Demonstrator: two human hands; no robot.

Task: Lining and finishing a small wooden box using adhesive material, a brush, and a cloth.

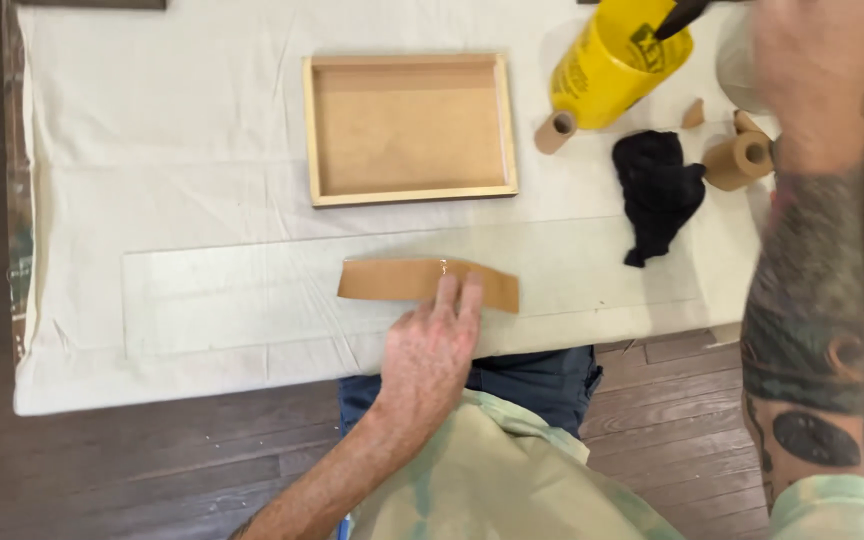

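A strip of brown paper tape (428, 282) is laid flat on a clear glass sheet (252, 300) that lies along the near edge of the cloth-covered bench (152, 150). The left hand (430, 350) is pressed on the strip's near edge, fingers spread flat and together, nothing clamped. The right hand (817, 60) is raised above the far right corner of the bench, blurred; whether it is closed on anything cannot be told.

Behind the strip, toward the far edge, a shallow wooden frame (409, 128) is set back-side up. To its right a yellow spray bottle (612, 65) is seen, with a small cardboard tape core (556, 130) just beside its base. A crumpled black cloth (658, 190) is placed near the right edge, between the bottle and the glass, and a roll of brown tape (740, 160) lies just beside it, with torn brown scraps (693, 114) close by.
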